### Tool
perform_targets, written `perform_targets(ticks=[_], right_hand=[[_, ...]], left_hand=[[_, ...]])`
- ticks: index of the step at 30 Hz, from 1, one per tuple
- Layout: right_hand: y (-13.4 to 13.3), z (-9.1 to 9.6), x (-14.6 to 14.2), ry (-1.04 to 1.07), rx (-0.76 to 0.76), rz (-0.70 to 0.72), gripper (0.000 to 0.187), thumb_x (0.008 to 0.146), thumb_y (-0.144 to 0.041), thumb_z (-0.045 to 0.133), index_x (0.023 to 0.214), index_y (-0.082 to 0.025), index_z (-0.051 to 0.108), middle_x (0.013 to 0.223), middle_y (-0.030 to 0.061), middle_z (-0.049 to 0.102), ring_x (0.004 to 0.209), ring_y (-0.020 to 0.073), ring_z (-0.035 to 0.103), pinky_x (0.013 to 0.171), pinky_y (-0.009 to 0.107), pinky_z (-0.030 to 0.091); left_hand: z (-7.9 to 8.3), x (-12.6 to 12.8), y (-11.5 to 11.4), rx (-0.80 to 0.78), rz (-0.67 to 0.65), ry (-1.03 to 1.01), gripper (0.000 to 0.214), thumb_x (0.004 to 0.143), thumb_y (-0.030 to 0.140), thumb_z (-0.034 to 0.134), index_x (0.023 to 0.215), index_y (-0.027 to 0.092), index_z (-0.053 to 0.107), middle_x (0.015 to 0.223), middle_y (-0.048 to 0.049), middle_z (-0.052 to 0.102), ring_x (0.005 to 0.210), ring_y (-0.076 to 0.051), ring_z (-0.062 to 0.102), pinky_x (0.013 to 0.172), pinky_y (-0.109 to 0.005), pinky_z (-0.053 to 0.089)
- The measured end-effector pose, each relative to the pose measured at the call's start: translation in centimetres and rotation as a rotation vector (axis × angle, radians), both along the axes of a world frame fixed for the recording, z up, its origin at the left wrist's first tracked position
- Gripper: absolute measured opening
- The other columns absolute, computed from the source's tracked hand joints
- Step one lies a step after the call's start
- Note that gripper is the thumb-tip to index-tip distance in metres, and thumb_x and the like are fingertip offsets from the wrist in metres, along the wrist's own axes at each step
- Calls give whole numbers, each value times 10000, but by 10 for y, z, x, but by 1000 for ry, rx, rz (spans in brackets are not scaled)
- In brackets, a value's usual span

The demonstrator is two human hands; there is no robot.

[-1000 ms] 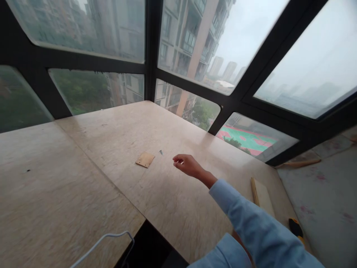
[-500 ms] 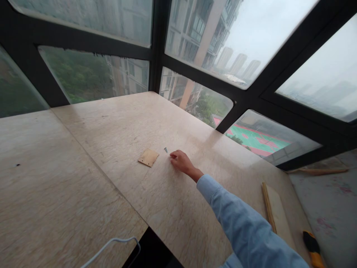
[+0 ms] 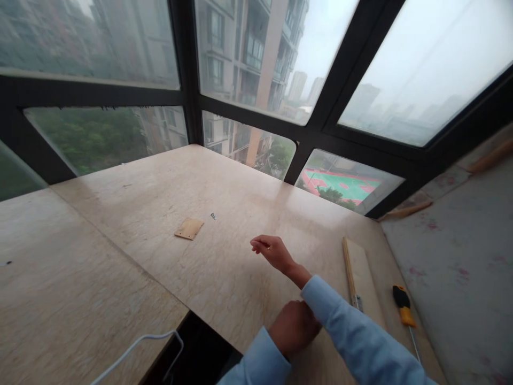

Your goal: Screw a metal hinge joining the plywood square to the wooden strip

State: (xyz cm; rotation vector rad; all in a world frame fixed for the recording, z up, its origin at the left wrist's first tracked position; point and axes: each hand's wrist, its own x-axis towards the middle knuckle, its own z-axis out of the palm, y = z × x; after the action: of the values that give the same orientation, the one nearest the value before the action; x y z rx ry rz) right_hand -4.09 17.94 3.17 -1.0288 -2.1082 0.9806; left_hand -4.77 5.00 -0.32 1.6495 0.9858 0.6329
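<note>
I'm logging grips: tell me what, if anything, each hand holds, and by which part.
It cannot be told. The right hand has its fingers curled, with nothing clearly visible between them; the left hand hides its fingers from view.

Blue-sleeved right hand [image 3: 274, 251] over beige marbled tabletop [image 3: 236, 184]
Silver screws [image 3: 213, 216] near tan wooden square [image 3: 189, 228]; blue-sleeved left hand [image 3: 294, 326] by right cuff [image 3: 315, 291].

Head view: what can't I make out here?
All in the head view:
Left hand: its grip is hidden behind the back of the hand.
Right hand: anything in its grip is too small or covered.
White cable: cut off by the bottom edge.
Screws: too small to show their threads.
Dark speck: too small to identify.
</note>
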Motion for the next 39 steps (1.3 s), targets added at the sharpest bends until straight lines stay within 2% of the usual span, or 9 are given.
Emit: perform_targets(ticks=[4,7,11,15,19,23,28,34,39], right_hand=[[-23,6,37,5,-41,-30,234,896,-330,562,780,-185,704,681,28,712,613,148,664,605,245,507],[-30,2,54,15,-68,-63,244,891,-335,551,785,-178,705,695,40,717,630,158,670,604,254,509],[-37,-10,65,2,-135,-70,222,871,-316,548,837,-167,710,721,53,728,645,165,682,622,267,519],[-43,-23,66,-26,-196,-9,211,843,-279,539,883,-168,714,747,55,734,662,169,687,624,267,515],[-41,-32,61,-72,-207,-1,218,828,-292,524,863,-186,711,747,49,732,673,185,679,635,284,507],[-32,-35,51,-92,-214,-15,235,822,-318,510,843,-186,704,703,40,706,627,185,648,596,281,485],[-30,-36,47,-103,-247,-37,252,816,-340,505,847,-182,698,715,41,703,620,181,640,604,285,482],[-36,-34,50,-109,-258,-39,282,804,-370,516,863,-162,697,714,50,695,625,179,635,599,280,470],[-47,-34,58,-50,-303,-33,287,809,-377,535,885,-152,695,766,74,711,651,185,652,621,292,484]], left_hand=[[17,-69,6,80,-28,114,343,818,310,598,1107,157,704,831,-75,742,728,-205,672,694,-291,496],[33,-124,30,197,202,268,336,835,282,554,1116,162,693,801,-58,726,730,-191,657,729,-297,495],[48,-198,76,399,502,578,450,795,223,594,1241,165,611,1128,-122,686,1029,-251,626,933,-367,461],[52,-272,110,389,293,847,850,576,281,828,1355,148,516,1434,-188,492,1349,-341,398,1115,-402,280],[50,-320,122,222,281,1000,969,458,286,878,1354,168,526,1489,-212,417,1397,-439,272,1101,-506,235],[47,-338,129,105,234,1017,1036,405,164,865,1375,184,502,1487,-213,420,1383,-437,306,1085,-548,237],[51,-342,144,151,161,1044,986,422,172,832,1358,155,522,1351,-179,564,1224,-354,506,1021,-386,361],[56,-340,144,144,45,1213,803,508,353,782,1247,108,586,1204,-183,601,1073,-329,575,853,-346,451],[58,-331,123,273,88,1164,611,637,501,674,1099,103,642,1137,-181,576,960,-293,595,798,-337,454]])
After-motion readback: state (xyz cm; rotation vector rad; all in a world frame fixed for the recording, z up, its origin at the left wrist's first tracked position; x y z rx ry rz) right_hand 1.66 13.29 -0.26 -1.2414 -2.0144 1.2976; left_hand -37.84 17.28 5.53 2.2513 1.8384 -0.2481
